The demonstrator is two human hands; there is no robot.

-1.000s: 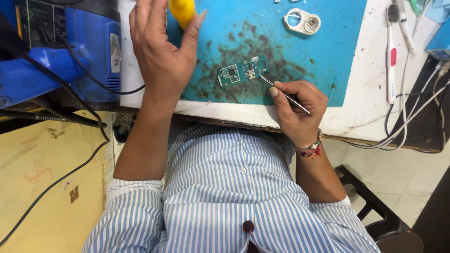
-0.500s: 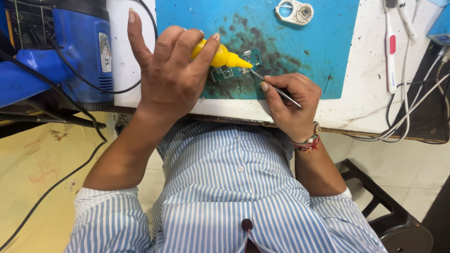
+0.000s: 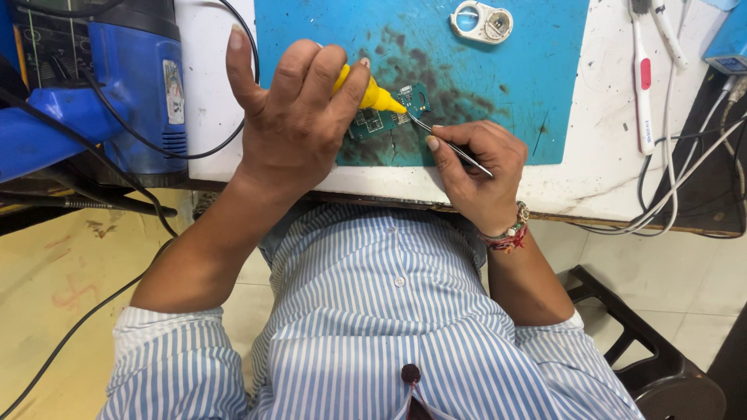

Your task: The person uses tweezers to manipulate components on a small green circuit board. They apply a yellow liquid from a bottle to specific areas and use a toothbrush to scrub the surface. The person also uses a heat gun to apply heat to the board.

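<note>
A small green circuit board point(image 3: 373, 118) lies on a stained blue work mat point(image 3: 506, 93). My left hand point(image 3: 292, 117) grips a yellow tool with a tapered tip point(image 3: 375, 96); the tip rests over the board. My right hand point(image 3: 475, 167) pinches thin metal tweezers point(image 3: 440, 136), whose points reach the board's right side beside the yellow tip. Most of the yellow tool's body is hidden under my left fingers.
A blue hot-air station point(image 3: 117, 85) with black cables stands at the left. A round magnifier loupe point(image 3: 481, 21) lies at the mat's far edge. A white and red brush point(image 3: 643, 85) and white cables point(image 3: 685, 194) sit on the white bench point(image 3: 591, 187) at right. A black stool point(image 3: 646, 350) is below.
My left hand brought the yellow tool down from the far side of the mat onto the board. My right hand kept the tweezers at the board.
</note>
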